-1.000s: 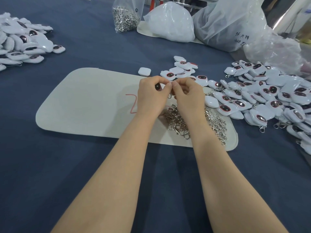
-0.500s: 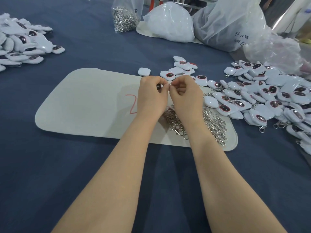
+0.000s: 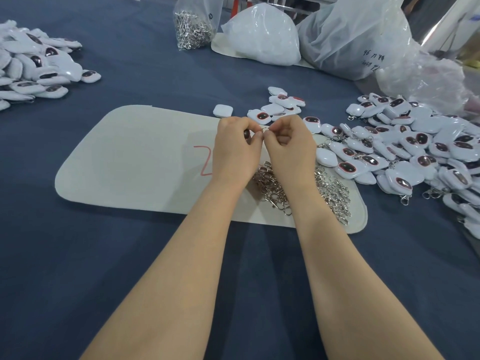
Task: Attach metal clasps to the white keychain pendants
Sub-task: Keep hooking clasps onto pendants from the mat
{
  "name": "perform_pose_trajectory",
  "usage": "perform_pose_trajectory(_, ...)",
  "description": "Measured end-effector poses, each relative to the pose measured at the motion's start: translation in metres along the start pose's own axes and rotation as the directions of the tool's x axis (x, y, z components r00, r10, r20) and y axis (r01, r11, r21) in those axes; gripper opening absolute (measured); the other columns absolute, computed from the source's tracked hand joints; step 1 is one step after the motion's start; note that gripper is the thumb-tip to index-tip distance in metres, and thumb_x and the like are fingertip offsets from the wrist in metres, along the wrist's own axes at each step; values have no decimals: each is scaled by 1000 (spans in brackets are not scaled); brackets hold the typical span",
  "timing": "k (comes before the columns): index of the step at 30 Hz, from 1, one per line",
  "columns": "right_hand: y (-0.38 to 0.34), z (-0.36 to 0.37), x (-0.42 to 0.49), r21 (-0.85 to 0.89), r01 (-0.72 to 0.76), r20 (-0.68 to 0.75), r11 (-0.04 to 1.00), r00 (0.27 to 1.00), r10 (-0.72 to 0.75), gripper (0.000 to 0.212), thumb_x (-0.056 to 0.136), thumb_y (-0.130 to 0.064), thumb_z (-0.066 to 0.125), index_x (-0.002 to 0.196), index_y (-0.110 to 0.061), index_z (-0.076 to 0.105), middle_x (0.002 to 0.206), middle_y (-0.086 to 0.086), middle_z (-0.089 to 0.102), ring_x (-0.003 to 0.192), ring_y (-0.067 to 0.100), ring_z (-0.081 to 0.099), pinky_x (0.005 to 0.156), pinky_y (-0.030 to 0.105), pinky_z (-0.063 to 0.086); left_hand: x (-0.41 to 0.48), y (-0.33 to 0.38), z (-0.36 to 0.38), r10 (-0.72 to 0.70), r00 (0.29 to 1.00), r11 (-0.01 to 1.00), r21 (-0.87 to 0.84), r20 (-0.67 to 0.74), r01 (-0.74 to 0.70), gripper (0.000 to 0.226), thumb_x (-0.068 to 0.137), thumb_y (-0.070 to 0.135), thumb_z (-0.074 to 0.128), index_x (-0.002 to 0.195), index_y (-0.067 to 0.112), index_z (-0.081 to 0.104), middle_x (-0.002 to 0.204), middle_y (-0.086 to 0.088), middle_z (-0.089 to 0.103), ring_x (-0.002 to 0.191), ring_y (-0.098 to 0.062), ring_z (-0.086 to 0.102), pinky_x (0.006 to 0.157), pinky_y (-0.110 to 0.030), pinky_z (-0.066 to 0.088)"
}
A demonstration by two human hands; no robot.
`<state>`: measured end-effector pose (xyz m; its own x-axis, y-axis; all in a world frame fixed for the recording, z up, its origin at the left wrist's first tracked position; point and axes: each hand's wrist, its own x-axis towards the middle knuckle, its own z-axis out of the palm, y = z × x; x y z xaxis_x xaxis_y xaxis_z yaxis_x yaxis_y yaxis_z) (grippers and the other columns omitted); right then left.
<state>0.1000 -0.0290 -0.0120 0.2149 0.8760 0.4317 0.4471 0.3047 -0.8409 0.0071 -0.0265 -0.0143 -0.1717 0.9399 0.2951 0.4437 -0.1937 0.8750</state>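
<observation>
I note the left hand with fingers curled, pinching a pendant. The right hand pinches a clasp ring where the fingertips meet. Loose clasps lie just behind the fingers.

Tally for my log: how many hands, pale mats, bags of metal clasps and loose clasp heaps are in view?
Hands: 2, left hand and right hand
Pale mats: 2, near and far, under the white bag
Bags of clasps: 1
Loose clasp heaps: 1
Total: 6
</observation>
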Motion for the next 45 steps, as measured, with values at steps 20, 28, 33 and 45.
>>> perform_pose_trajectory(20,0,3,0,-37,38,-13,999,999,-38,15,83,-2,59,82,-15,53,70,-16,54,58,-5,51,63,7,42,3,-3,3,21,999,998,62,-29,-19,14,88,13,58,80,24,57,110,-6,59,68,14,42,61,1,28)
perform_pose_trajectory(28,1,3,0,-22,44,-20,999,999,-44,15,83,-2,59,83,-15,53,71,-17,54,60,-5,51,63,7,43,3,-3,2,22,999,999,48,-38,-20,14,88,12,58,80,23,57,110,-7,58,70,21,41,62,2,29)
perform_pose_trajectory(33,0,2,0,-39,57,-13,998,998,-58,16,83,-1,59,84,-16,54,71,-17,53,60,-7,51,63,7,43,2,-4,3,17,999,999,47,-38,-16,14,88,12,58,79,22,56,110,-7,57,71,25,40,62,2,29)
perform_pose_trajectory(45,-1,2,-3,-90,88,35,992,996,-86,19,82,0,59,82,-18,52,75,-7,56,61,1,49,63,9,41,-4,2,-1,15,999,999,34,-44,-13,12,90,6,54,85,16,60,106,4,39,73,0,47,75,-11,33)
